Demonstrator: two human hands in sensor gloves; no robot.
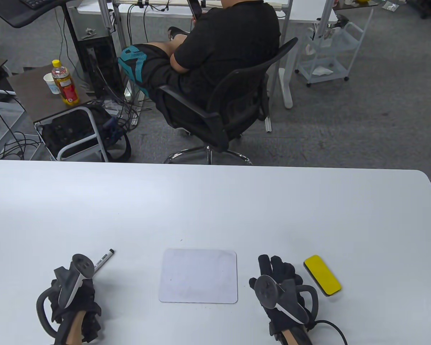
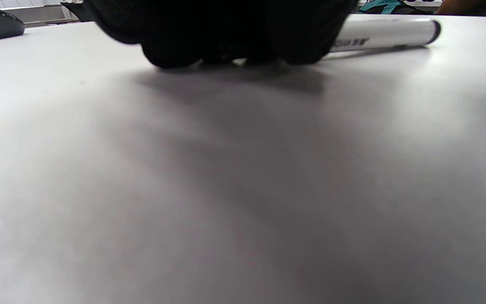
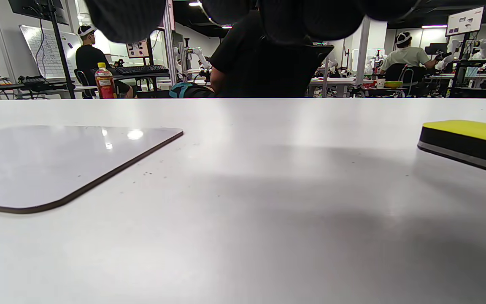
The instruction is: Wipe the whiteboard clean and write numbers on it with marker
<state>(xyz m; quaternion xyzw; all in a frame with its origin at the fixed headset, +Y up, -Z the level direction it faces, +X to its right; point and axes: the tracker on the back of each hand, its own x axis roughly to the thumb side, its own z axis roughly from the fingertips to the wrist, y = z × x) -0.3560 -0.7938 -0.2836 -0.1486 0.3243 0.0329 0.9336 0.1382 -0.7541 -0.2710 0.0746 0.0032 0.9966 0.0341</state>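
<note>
A blank white whiteboard [image 1: 198,276] [image 3: 57,160] lies flat near the table's front edge, between my hands. A black-capped white marker [image 1: 104,259] [image 2: 386,31] lies on the table just beyond my left hand [image 1: 83,287]. That hand rests on the table with its fingers [image 2: 226,38] curled down in front of the marker, which stays flat behind them. My right hand [image 1: 278,267] lies flat, fingers straight, right of the board. A yellow-topped eraser [image 1: 322,275] [image 3: 466,141] sits just right of that hand, untouched.
The white table [image 1: 215,208] stretches wide beyond the board. Behind its far edge a person sits in a black office chair [image 1: 222,118]. A metal cart [image 1: 75,136] and a bottle [image 1: 65,83] stand at the back left.
</note>
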